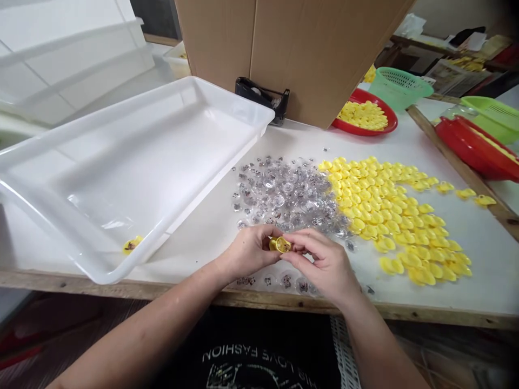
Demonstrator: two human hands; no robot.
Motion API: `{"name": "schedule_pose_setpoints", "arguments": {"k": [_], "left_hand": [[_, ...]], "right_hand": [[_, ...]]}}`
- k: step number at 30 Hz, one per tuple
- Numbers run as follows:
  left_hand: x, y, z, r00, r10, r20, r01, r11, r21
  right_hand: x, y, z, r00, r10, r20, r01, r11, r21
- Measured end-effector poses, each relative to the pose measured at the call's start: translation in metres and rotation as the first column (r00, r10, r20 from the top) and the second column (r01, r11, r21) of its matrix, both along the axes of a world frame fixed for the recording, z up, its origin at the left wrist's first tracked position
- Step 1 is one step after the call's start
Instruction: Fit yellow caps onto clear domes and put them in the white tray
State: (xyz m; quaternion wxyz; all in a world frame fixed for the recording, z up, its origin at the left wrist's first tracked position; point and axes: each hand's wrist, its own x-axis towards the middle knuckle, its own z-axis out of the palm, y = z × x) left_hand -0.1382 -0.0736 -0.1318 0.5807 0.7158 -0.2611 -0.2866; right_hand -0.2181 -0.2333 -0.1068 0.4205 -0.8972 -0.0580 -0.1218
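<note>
Between my two hands, near the table's front edge, is a small yellow piece (283, 245) with a round front that has a dark print. The fingers of my left hand (250, 249) pinch its left side, and my right hand (320, 259) grips it from the right. Just beyond my hands lies a heap of small clear discs (279, 189) with dark prints. Many yellow pieces (377, 200) are spread to the right of that heap. A row of clear discs (286, 281) lies under and in front of my hands. One yellow piece (132, 245) rests in the white tray (190, 84).
A cardboard box (300, 54) stands at the back, with a black tape dispenser (261, 97) before it. Behind on the right are a red bowl (389, 127) of yellow pieces, a green basket (399, 89), another red bowl (466, 143) and a wooden strip (450, 151).
</note>
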Motion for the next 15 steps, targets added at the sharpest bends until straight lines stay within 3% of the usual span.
{"name": "schedule_pose_setpoints", "arguments": {"k": [5, 11, 15], "left_hand": [[-0.0016, 0.0018, -0.0002, 0.997, -0.063, -0.041, 0.061, 0.997, -0.036], [-0.0022, 0.0028, -0.0029, 0.966, -0.035, -0.258, -0.030, 0.969, -0.245], [0.0010, 0.0023, -0.0013, 0.883, -0.097, -0.460, -0.077, 0.935, -0.346]], "right_hand": [[-0.0033, 0.0001, 0.0055, 0.999, 0.010, 0.042, -0.005, 0.993, -0.116], [-0.0003, -0.0038, 0.0078, 0.997, -0.019, -0.077, 0.023, 0.999, 0.049], [0.0036, -0.0056, 0.0076, 0.998, 0.005, -0.057, -0.001, 0.998, 0.063]]}}
